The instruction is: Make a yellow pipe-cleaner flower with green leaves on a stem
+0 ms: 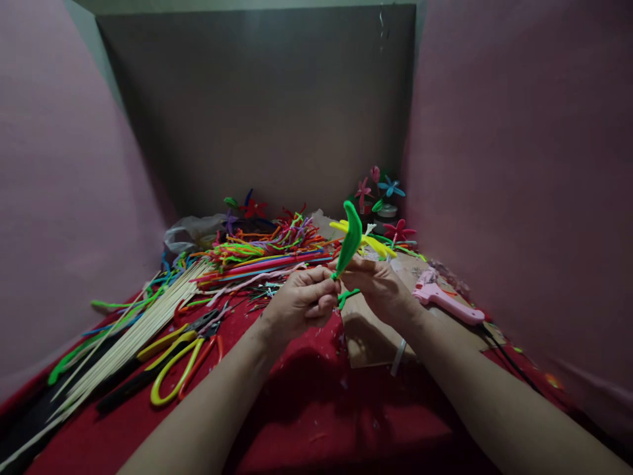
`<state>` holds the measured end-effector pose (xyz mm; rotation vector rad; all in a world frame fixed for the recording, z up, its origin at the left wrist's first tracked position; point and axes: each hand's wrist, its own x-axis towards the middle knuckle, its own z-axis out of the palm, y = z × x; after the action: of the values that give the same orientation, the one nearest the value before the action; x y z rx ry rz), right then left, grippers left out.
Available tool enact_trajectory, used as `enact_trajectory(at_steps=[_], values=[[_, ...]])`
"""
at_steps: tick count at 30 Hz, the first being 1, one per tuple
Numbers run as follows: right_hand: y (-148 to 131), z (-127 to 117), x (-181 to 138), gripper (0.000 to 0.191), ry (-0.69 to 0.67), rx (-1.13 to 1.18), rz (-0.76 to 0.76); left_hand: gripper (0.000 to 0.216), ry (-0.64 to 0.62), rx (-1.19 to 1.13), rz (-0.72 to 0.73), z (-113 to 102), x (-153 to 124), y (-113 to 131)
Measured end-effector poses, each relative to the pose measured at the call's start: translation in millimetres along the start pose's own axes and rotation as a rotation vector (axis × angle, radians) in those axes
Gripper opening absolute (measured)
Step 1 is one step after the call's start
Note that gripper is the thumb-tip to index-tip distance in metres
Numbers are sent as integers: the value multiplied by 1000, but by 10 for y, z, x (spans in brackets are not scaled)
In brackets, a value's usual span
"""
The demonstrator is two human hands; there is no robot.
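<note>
A green pipe-cleaner leaf [350, 241] stands upright with its tip curling to the left. My left hand [309, 297] is closed, thumb and fingers pinching the twisted base of the leaf. From the other side my right hand [378, 287] is closed at the lower part of the leaf, its fingertips partly hidden behind it. Below the hands a short green stem end [349, 297] pokes out. Just beyond my right hand shows a yellow pipe-cleaner flower [376, 247]; whether the hand touches it I cannot tell.
Wooden sticks [133, 336], pliers [173, 340] and yellow-handled scissors [174, 376] lie at left. Colourful pipe cleaners [267, 244] heap at the back. A pink glue gun [448, 303] with a cord rests on cardboard [376, 343] at right. Finished flowers [390, 187] stand behind.
</note>
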<state>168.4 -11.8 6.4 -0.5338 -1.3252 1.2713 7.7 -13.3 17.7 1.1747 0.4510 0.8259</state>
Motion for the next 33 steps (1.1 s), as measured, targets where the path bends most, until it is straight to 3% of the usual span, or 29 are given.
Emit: enact_trajectory(at_steps=[5, 13, 19, 21, 24, 29, 33], values=[[28, -41, -10, 9, -119, 60, 62, 13, -123, -106, -95, -26, -31, -20], [32, 94, -14, 6, 63, 90, -14, 17, -74, -26, -48, -74, 1, 15], [23, 103, -32, 13, -46, 71, 49, 16, -195, -155, -129, -157, -15, -38], [31, 93, -28, 12, -25, 70, 41, 18, -189, -126, -141, -141, -15, -30], [57, 92, -19, 9, 96, 61, -2, 22, -44, 95, -57, -53, 6, -27], [88, 134, -24, 11, 293, 7, -72, 11, 390, 770, 321, 67, 47, -163], [90, 160, -37, 10, 345, -93, -67, 9, 497, 1038, 463, 22, 61, -280]])
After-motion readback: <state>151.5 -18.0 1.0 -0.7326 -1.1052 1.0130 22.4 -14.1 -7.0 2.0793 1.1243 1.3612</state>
